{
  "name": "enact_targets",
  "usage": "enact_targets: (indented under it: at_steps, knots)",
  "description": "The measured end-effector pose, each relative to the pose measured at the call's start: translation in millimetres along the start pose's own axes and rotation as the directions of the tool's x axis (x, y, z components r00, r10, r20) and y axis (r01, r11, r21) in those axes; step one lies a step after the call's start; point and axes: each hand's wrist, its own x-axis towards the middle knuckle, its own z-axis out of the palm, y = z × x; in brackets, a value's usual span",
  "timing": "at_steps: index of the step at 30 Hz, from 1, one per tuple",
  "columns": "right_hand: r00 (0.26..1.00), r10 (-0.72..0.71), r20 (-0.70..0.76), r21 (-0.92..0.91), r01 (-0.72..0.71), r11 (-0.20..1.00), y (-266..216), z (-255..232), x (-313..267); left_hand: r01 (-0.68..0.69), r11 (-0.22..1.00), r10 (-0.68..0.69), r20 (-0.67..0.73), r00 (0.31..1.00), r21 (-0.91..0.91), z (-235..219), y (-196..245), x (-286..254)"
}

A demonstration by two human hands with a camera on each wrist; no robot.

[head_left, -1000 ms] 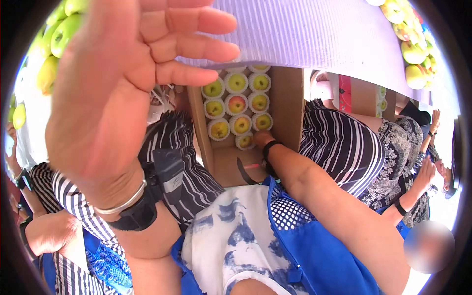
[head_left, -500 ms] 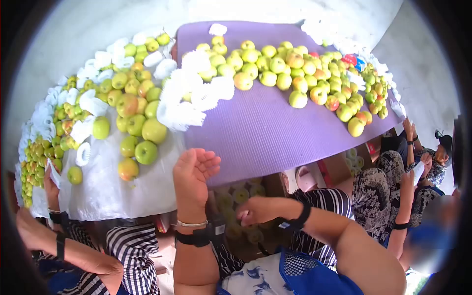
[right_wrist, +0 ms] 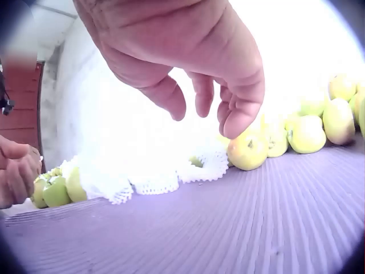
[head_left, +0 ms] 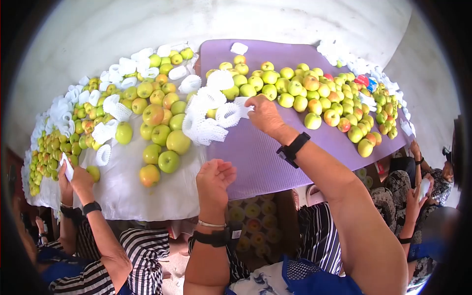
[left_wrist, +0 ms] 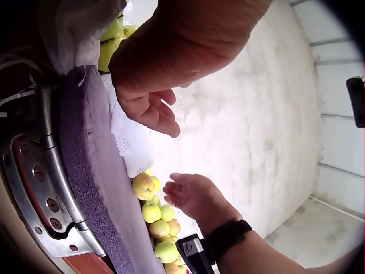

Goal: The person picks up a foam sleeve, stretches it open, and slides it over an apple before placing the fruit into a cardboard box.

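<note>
My right hand (head_left: 268, 118) is over the purple mat (head_left: 260, 152), fingertips at the edge of a pile of white foam nets (head_left: 204, 120). In the right wrist view the fingers of that hand (right_wrist: 188, 57) hang bent and apart, nothing between them, above nets (right_wrist: 154, 181) and an apple (right_wrist: 248, 151). My left hand (head_left: 214, 186) is raised near the mat's front edge, empty, its fingers loosely bent. The left wrist view shows this left hand (left_wrist: 171, 63) large at the top, with my right hand (left_wrist: 197, 197) beyond it.
Yellow-green apples (head_left: 314, 91) spread across the mat's back and right; more apples (head_left: 160, 132) lie on plastic sheeting (head_left: 123, 196) at left. Below the table edge is a box of netted apples (head_left: 253, 225). People work at both sides, one holding a white net (head_left: 67, 167).
The right hand has risen from the box below the table and reached forward to the nets. The left hand has gone from close before the camera to the table's front edge. The view has tilted up.
</note>
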Motion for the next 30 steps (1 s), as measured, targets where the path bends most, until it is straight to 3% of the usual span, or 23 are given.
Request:
enact_targets:
  at_steps: [5,8,11,13,14,15,19,24,30]
  knots:
    - [0.947,-0.32,-0.017,-0.086,0.318,0.944,-18.2,24.1,8.8,0.002,1.0,-0.002,-0.005,1.0,0.0,0.8,-0.3,4.0]
    - [0.881,-0.473,-0.015,-0.33,0.442,0.834,-23.6,28.5,-4.2,0.006,1.0,-0.005,-0.012,1.0,0.021,3.4,2.3,1.6]
    - [0.92,-0.373,-0.124,-0.21,0.343,0.916,-23.1,22.9,3.0,0.005,1.0,-0.005,-0.035,0.999,0.018,4.6,2.3,2.4]
    - [0.974,-0.164,-0.158,0.142,0.187,0.972,-29.9,11.2,-7.6,-0.047,0.997,0.05,-0.049,0.998,0.058,8.1,3.5,-1.2]
    - [0.987,-0.055,-0.148,0.313,0.099,0.944,-38.1,-0.2,-15.1,-0.073,0.994,0.077,-0.053,0.996,0.079,10.6,3.8,-1.7]
    - [0.996,0.08,0.05,0.384,-0.093,0.918,-40.1,-11.5,-24.7,-0.11,0.989,0.117,-0.064,0.991,0.099,11.7,2.4,-1.0]
    - [0.972,0.175,0.157,0.748,-0.233,0.621,-43.6,-24.8,-73.9,-0.219,0.963,0.234,-0.088,0.968,0.158,15.8,-5.9,1.9]
    - [0.925,0.302,0.229,0.853,-0.341,0.396,-33.3,-25.6,-100.4,-0.152,0.977,0.156,-0.016,0.988,0.151,22.2,-14.0,6.1]
    - [0.892,0.262,0.369,0.917,-0.395,0.052,-33.4,-34.0,-98.4,-0.206,0.913,0.204,0.044,0.978,0.352,21.1,-23.7,20.6]
